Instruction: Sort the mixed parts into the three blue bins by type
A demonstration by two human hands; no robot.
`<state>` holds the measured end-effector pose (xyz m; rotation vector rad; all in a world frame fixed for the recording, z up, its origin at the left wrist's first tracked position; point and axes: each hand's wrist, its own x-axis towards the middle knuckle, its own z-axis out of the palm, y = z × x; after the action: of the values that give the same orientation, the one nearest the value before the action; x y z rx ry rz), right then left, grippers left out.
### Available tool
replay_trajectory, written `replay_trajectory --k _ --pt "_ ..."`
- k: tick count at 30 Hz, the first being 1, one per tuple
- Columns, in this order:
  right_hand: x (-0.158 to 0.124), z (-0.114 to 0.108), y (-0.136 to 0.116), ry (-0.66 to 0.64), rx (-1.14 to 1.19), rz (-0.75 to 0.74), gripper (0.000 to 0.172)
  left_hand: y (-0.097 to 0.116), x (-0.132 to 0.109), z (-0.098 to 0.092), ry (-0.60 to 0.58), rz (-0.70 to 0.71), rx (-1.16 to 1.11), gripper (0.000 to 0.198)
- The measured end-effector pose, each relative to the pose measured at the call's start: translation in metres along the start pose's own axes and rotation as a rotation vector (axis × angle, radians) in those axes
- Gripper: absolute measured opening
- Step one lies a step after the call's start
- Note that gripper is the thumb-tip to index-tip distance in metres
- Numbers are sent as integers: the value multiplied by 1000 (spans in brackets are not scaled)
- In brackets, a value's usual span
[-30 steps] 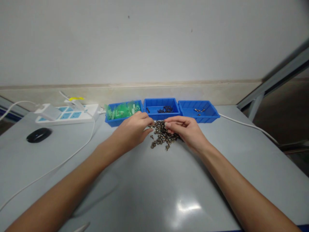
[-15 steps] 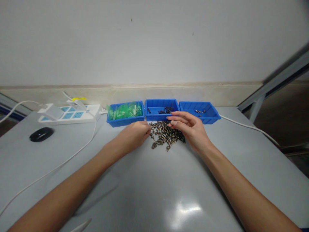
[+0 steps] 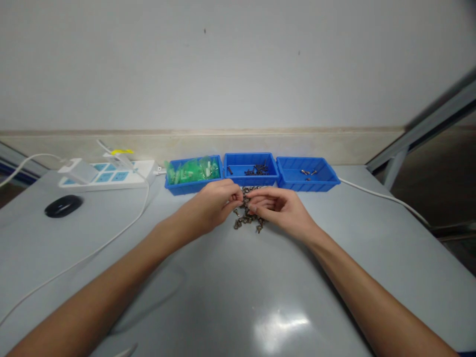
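Note:
A pile of small dark screws [image 3: 247,219] lies on the grey table in front of three blue trays. My left hand [image 3: 210,205] and my right hand [image 3: 277,206] meet over the pile, fingertips almost touching, both curled in a pinch on screws. What exactly each pinch holds is too small to see. Much of the pile is hidden under my hands. The left tray [image 3: 193,186] holds green plastic pieces. Black screws lie in the middle tray [image 3: 234,163], and the right tray [image 3: 320,184] has a few small metal screws.
A white power strip [image 3: 107,177] with plugs sits at the back left, its white cable [image 3: 85,258] running across the table. A black round object [image 3: 62,206] lies at the far left. Another white cable [image 3: 383,197] runs off to the right. A wall stands behind the trays.
My right hand came back from near the middle tray and closed over the pile beside my left hand. My left hand shifted slightly toward the middle of the pile.

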<state>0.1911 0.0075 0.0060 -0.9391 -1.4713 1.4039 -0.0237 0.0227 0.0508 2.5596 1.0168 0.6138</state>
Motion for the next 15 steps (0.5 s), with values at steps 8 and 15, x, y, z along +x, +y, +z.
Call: replay_trajectory --k 8,15 --pt "-1 2 -3 -29 107 71 24 3 2 1 27 -22 -167 7" --pt "5 -8 -4 451 97 -100 24 -11 0 12 10 20 -13 15"
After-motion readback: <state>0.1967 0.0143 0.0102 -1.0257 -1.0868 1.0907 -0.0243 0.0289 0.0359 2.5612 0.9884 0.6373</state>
